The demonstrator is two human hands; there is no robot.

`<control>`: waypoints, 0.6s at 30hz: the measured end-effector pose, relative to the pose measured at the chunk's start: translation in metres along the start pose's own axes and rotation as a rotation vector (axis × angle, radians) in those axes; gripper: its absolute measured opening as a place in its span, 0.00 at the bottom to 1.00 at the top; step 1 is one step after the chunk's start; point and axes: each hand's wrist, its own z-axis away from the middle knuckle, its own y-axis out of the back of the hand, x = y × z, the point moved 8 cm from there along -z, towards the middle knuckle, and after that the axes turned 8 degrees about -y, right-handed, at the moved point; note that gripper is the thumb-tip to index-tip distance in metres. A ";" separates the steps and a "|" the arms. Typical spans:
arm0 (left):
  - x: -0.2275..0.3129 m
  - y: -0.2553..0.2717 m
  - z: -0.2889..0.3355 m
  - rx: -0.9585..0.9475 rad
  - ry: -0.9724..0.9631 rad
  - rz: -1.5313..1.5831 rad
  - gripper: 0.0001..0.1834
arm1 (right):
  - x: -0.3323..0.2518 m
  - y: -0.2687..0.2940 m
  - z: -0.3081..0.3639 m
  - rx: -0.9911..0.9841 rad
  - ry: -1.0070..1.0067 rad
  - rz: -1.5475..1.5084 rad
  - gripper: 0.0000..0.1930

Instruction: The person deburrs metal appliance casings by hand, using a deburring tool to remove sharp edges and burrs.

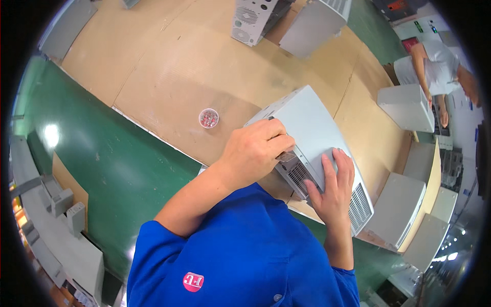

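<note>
A light grey metal computer-type case [311,123] with slotted vents lies at a slant on the tan work surface in front of me. My left hand [255,148] is closed at its left edge, with fingers curled around a small piece. A dark bit shows above the knuckles and a shiny, clear-looking part below the fingers; its kind I cannot make out. Across the case's top near the vented end rests my right hand [333,187], fingers stretched out and thumb over the edge. Left of the case stands a small round white tub [208,118] of red and silvery small parts.
More grey cases stand at the far edge [250,20] and far right [316,25]. Others sit at the right [396,210] and left corner [66,28]. A co-worker in a white shirt [432,66] handles another case [406,107]. Green floor [117,174] borders the surface.
</note>
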 end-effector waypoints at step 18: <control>-0.225 0.010 0.155 -0.366 0.761 -0.271 0.07 | -0.011 0.014 0.019 0.206 -0.279 0.026 0.13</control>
